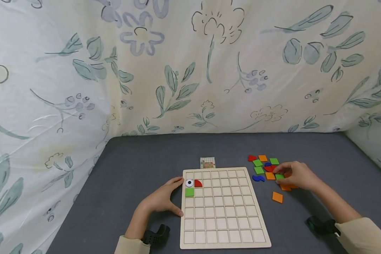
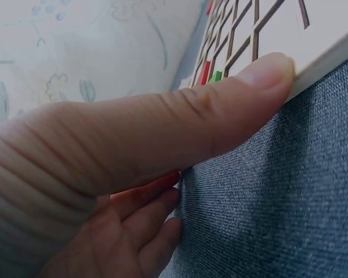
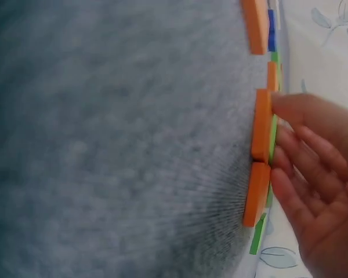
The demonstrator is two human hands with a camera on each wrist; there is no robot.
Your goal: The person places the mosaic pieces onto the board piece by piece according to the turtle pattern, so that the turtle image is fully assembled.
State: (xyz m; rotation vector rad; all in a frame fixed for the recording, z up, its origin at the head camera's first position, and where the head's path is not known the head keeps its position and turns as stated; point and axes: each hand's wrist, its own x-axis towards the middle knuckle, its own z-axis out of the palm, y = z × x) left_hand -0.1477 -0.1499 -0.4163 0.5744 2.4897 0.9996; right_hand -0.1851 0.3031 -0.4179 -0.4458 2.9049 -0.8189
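Note:
My left hand rests at the left edge of a pale wooden grid board, thumb and fingers spread along that edge. In the left wrist view the thumb lies on the board's rim. A white disc with a black centre, a red quarter-circle and a green square sit in cells at its upper left. My right hand is over a scatter of coloured tiles, thumb and index apart around a green tile. The right wrist view shows its fingers loosely bent beside orange tiles.
A small printed card lies behind the board. Several red, orange, green and blue pieces spread right of it, with one orange square nearer the front. The dark grey tabletop meets a floral curtain at the back.

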